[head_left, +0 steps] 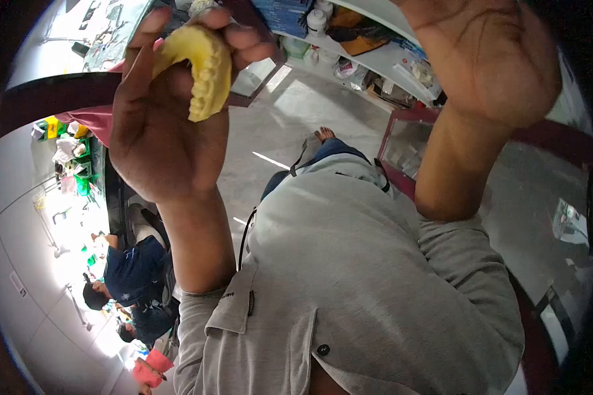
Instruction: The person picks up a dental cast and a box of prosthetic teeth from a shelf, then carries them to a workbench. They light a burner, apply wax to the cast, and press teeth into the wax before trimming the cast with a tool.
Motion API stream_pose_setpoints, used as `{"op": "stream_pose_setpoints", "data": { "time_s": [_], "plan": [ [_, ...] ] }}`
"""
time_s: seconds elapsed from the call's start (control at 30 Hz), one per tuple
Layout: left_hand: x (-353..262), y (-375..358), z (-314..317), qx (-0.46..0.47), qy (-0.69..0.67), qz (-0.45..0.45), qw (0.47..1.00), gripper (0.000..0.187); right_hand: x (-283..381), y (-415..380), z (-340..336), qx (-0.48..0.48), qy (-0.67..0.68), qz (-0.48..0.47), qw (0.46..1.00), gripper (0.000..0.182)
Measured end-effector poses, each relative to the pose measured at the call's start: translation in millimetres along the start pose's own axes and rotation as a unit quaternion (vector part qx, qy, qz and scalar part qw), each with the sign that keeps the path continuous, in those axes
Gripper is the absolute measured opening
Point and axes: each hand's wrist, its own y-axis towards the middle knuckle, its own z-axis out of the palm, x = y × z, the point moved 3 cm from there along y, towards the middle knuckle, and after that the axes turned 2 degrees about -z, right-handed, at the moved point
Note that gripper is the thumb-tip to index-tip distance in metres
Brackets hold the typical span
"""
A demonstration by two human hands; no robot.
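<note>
Up at the left, my left hand holds a yellow dental cast with its palm facing me. The cast is a horseshoe-shaped arch with a row of moulded teeth along its inner edge. My fingers curl behind and around its top. My right hand is raised at the upper right, palm showing, well apart from the cast. Its fingers run out of the top of the frame, so whether it holds anything is hidden.
A white shelf with bottles, blue boxes and bags stands ahead. Dark red framed cabinets are on the right. Along a bright bench at the left sit people in dark shirts. Grey floor lies around my foot.
</note>
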Motion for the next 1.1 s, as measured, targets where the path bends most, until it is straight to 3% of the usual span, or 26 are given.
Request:
{"op": "stream_pose_setpoints", "data": {
  "time_s": [0.1, 0.17, 0.2, 0.23, 0.27, 0.3, 0.37, 0.4, 0.43, 0.47, 0.53, 0.63, 0.67, 0.7, 0.73, 0.77, 0.83, 0.87, 0.97, 1.03, 1.1],
  "plan": [
    [15, -13, 9, 0.009, -0.006, -0.024, 1.000, 0.045, 7, -7, 32, -0.048, -0.063, 0.034, 0.996, 0.042],
    [24, -27, 5, -0.067, 0.024, 0.019, 0.997, 0.041, -2, -26, 65, -0.081, -0.099, 0.046, 0.991, 0.040],
    [28, -38, -7, -0.041, -0.115, -0.012, 0.992, 0.041, -20, -40, 80, -0.045, -0.043, -0.006, 0.998, 0.043],
    [28, -52, -11, -0.035, -0.123, -0.022, 0.992, 0.041, -27, -52, 94, -0.010, 0.013, -0.057, 0.998, 0.046],
    [27, -68, -11, -0.009, -0.131, -0.031, 0.991, 0.042, -20, -62, 102, 0.039, -0.038, -0.042, 0.998, 0.046],
    [24, -83, -9, 0.017, -0.139, -0.041, 0.989, 0.043, -11, -77, 114, 0.026, -0.047, -0.038, 0.998, 0.046],
    [13, -110, -4, 0.049, -0.153, -0.061, 0.985, 0.043, 2, -105, 150, 0.042, -0.206, 0.087, 0.974, 0.059],
    [7, -122, -4, -0.002, -0.083, -0.114, 0.990, 0.040, 0, -119, 171, -0.023, -0.144, 0.028, 0.989, 0.048],
    [1, -134, -4, -0.050, -0.009, -0.166, 0.985, 0.036, -3, -135, 194, -0.034, -0.151, 0.029, 0.988, 0.048],
    [-1, -146, 4, -0.072, -0.100, -0.214, 0.969, 0.030, -4, -152, 211, -0.093, -0.148, 0.058, 0.983, 0.048],
    [-3, -169, 3, -0.051, -0.065, -0.238, 0.968, 0.029, 7, -174, 243, -0.204, -0.083, 0.105, 0.970, 0.049],
    [-3, -197, 25, -0.001, -0.046, -0.286, 0.957, 0.027, 41, -211, 288, -0.301, -0.097, 0.125, 0.940, 0.052],
    [-9, -198, 34, 0.081, 0.116, -0.272, 0.952, 0.027, 53, -216, 300, -0.306, -0.124, 0.147, 0.933, 0.055],
    [-12, -207, 47, 0.169, 0.272, -0.237, 0.917, 0.028, 64, -231, 313, -0.329, -0.137, 0.144, 0.923, 0.055],
    [-13, -216, 56, 0.195, 0.262, -0.243, 0.913, 0.028, 73, -245, 324, -0.351, -0.150, 0.130, 0.915, 0.056],
    [-11, -226, 65, 0.195, 0.151, -0.311, 0.918, 0.031, 83, -256, 335, -0.371, -0.165, 0.115, 0.907, 0.058],
    [-9, -251, 84, 0.184, -0.068, -0.451, 0.871, 0.039, 104, -278, 366, -0.444, -0.198, 0.136, 0.863, 0.063],
    [-10, -261, 97, 0.217, -0.110, -0.466, 0.850, 0.044, 111, -291, 382, -0.477, -0.221, 0.106, 0.844, 0.064],
    [-20, -303, 123, 0.312, -0.109, -0.514, 0.791, 0.044, 136, -328, 439, -0.560, -0.275, 0.085, 0.777, 0.067],
    [-28, -335, 139, 0.356, -0.112, -0.552, 0.745, 0.045, 149, -356, 480, -0.510, -0.402, 0.052, 0.759, 0.070],
    [-37, -371, 150, 0.393, -0.090, -0.607, 0.685, 0.045, 156, -373, 530, -0.577, -0.391, 0.059, 0.715, 0.073]
  ]
}}
